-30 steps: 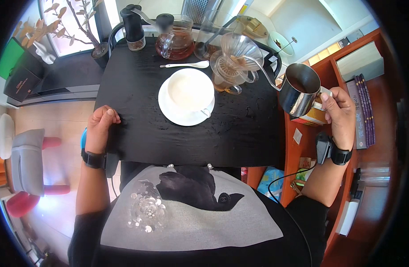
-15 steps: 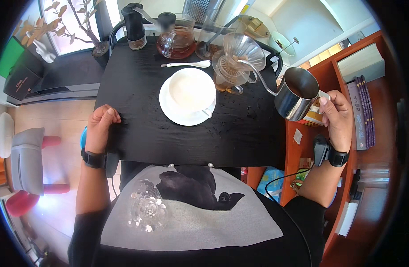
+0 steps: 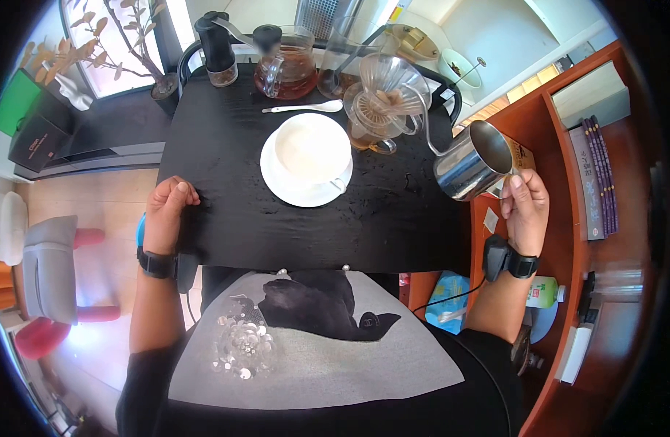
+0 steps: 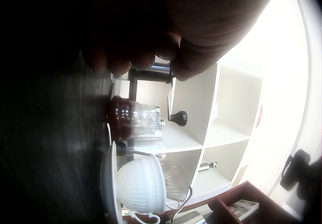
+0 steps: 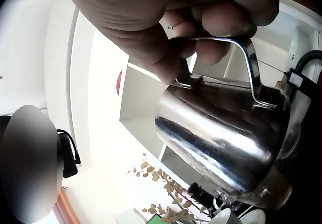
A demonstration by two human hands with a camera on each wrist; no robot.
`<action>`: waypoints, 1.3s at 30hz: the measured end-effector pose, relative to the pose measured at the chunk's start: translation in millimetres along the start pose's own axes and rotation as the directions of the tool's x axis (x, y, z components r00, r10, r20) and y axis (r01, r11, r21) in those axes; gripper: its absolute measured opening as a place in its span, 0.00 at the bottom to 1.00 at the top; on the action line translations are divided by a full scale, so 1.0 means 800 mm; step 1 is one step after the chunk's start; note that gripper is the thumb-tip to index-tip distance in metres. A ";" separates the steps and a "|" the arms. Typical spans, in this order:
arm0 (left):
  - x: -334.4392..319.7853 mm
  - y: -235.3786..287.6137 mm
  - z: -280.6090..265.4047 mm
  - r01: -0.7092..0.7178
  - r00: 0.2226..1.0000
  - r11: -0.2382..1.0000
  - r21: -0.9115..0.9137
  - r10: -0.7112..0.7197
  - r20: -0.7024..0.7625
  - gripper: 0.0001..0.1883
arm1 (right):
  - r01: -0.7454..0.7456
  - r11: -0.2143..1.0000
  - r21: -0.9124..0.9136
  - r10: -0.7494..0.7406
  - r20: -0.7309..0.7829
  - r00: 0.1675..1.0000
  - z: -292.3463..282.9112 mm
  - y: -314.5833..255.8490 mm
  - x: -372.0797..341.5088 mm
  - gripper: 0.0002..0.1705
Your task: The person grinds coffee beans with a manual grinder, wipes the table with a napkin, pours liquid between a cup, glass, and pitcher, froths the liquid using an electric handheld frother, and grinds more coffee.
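Observation:
My right hand (image 3: 526,207) grips the handle of a steel gooseneck kettle (image 3: 459,171), held off the right edge of the black table. The kettle leans, and its thin spout curves up toward a clear ribbed coffee dripper (image 3: 382,80). Brown wet grounds show in the dripper, which sits over a glass cup (image 3: 363,138) with brown liquid. In the right wrist view, fingers curl through the handle above the shiny kettle body (image 5: 221,133). My left hand (image 3: 171,200) rests loosely curled on the table's left edge, holding nothing.
A white cup (image 3: 313,149) stands on a saucer (image 3: 295,195) mid-table. Behind are a white spoon (image 3: 306,107), a glass teapot (image 3: 288,73) of reddish-brown liquid, a hand grinder (image 3: 217,51) and a clear glass vessel. A wooden shelf (image 3: 561,218) with books borders the right side.
My right hand has moved left and nearer my body, bringing the kettle along. The kettle's body leans more, its mouth turned further right. My left hand stays at the table edge.

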State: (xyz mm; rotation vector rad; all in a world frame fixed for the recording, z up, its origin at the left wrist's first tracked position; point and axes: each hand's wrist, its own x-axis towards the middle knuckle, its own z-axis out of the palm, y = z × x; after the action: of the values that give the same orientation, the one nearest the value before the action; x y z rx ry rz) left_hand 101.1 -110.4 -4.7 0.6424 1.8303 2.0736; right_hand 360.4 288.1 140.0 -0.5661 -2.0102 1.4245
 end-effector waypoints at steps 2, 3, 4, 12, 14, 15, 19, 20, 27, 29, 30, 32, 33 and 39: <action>0.000 0.001 0.000 0.002 1.000 1.000 0.009 -0.002 0.000 0.14 | 0.030 0.997 0.077 -0.028 -0.023 0.999 0.005 0.007 -0.006 0.09; 0.000 0.001 0.000 -0.008 1.000 1.000 0.011 0.008 0.006 0.14 | 0.061 0.987 0.149 -0.054 -0.046 0.997 0.007 0.009 -0.008 0.09; 0.000 0.001 0.000 -0.017 1.000 1.000 0.013 0.017 0.012 0.14 | 0.094 0.977 0.191 -0.088 -0.038 0.995 0.007 0.010 -0.009 0.09; 0.001 -0.003 -0.001 -0.002 1.000 1.000 0.005 0.002 0.002 0.14 | 0.159 0.925 0.345 -0.108 -0.162 0.981 0.000 0.028 -0.005 0.08; 0.001 -0.002 0.000 0.005 1.000 1.000 0.005 -0.005 -0.004 0.14 | 0.133 0.934 0.331 -0.073 -0.187 0.980 0.000 0.042 -0.002 0.08; 0.002 -0.002 0.000 0.006 1.000 1.000 0.007 -0.006 -0.006 0.14 | 0.106 0.943 0.315 -0.041 -0.207 0.977 0.000 0.049 0.000 0.08; 0.002 -0.002 0.000 0.011 1.000 1.000 -0.003 -0.011 -0.007 0.14 | -0.027 0.970 0.242 0.083 -0.224 0.971 0.015 0.101 0.010 0.11; 0.002 -0.002 0.000 0.009 1.000 1.000 0.002 -0.009 -0.002 0.14 | -0.063 0.981 0.181 0.106 -0.239 0.965 0.020 0.107 0.011 0.11; 0.002 -0.005 0.001 0.017 1.000 1.000 -0.018 -0.017 -0.007 0.14 | -0.146 0.970 0.193 0.189 -0.228 0.955 0.025 0.154 0.024 0.11; 0.002 -0.004 0.001 0.011 1.000 1.000 -0.027 -0.011 -0.009 0.14 | -0.150 0.972 0.182 0.188 -0.215 0.958 0.027 0.158 0.025 0.11; 0.002 -0.003 0.002 0.012 1.000 1.000 -0.024 -0.012 -0.009 0.14 | -0.164 0.972 0.169 0.199 -0.215 0.956 0.027 0.162 0.025 0.10; 0.002 -0.003 0.002 0.013 1.000 1.000 -0.021 -0.013 -0.010 0.14 | -0.172 0.969 0.178 0.208 -0.209 0.956 0.029 0.167 0.022 0.10; 0.002 -0.003 0.002 0.017 1.000 1.000 -0.024 -0.017 -0.012 0.14 | -0.179 0.966 0.185 0.216 -0.201 0.955 0.029 0.168 0.022 0.10; 0.001 0.001 0.005 0.024 1.000 1.000 -0.014 -0.024 -0.013 0.15 | -0.232 0.970 -0.069 0.218 -0.171 0.961 0.025 0.136 0.016 0.10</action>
State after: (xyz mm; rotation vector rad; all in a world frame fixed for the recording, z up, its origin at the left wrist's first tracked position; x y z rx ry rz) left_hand 102.6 -106.5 -3.3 0.6013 1.8200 2.0786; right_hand 337.5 318.5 35.4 -0.9454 -1.9339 1.3738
